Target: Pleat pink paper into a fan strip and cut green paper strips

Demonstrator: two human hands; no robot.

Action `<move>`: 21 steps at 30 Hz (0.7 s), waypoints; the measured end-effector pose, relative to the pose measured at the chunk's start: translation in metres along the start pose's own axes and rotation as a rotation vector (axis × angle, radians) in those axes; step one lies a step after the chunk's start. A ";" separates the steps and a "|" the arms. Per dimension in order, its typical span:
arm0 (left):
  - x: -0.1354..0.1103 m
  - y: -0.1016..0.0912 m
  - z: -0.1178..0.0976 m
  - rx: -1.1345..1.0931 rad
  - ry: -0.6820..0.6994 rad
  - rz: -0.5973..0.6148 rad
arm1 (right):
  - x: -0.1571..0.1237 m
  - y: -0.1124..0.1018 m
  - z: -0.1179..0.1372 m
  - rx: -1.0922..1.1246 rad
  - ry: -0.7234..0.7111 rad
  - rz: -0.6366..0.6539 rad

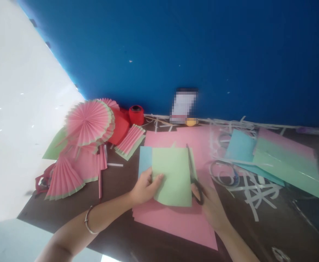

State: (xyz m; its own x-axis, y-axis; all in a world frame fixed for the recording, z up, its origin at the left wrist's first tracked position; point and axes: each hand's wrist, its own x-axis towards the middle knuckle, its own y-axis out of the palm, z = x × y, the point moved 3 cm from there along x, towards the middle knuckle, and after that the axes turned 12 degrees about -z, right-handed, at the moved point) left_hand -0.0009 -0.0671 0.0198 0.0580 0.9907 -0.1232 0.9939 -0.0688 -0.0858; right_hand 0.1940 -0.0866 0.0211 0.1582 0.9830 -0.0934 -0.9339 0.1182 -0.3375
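My left hand (147, 186) grips the left edge of a light green sheet of paper (172, 178), thumb on top. In my right hand (210, 203) is a pair of black-handled scissors (196, 187), its blades pointing away from me along the sheet's right edge. Whether the blades are apart is too blurred to tell. A narrow green strip shows just right of the blades. Behind the green sheet's left side a blue sheet (145, 160) sticks out. Underneath lie large pink sheets (175, 223) on the dark table.
Pleated pink paper fans (87, 122) with green rims are piled at the left. A red tape roll (136, 115) stands near the blue wall (175, 47). Clear tape rolls (224, 174), white paper strips (257, 198) and green-pink sheets (287, 160) lie at the right.
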 end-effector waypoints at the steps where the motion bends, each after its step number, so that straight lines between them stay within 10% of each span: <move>1: 0.000 0.000 0.000 -0.003 -0.002 -0.005 | 0.000 0.000 -0.001 -0.002 0.013 0.007; 14: 0.004 -0.002 0.006 -0.025 -0.023 -0.063 | 0.010 -0.018 -0.001 -0.016 -0.031 -0.177; 21: 0.028 -0.027 0.013 -0.256 -0.073 -0.515 | 0.021 -0.041 -0.008 -0.522 -0.075 -0.193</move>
State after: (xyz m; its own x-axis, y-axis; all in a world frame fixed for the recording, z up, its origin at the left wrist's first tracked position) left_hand -0.0274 -0.0393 0.0057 -0.4368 0.8777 -0.1971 0.8838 0.4596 0.0878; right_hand 0.2383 -0.0714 0.0258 0.2695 0.9599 0.0770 -0.6046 0.2309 -0.7623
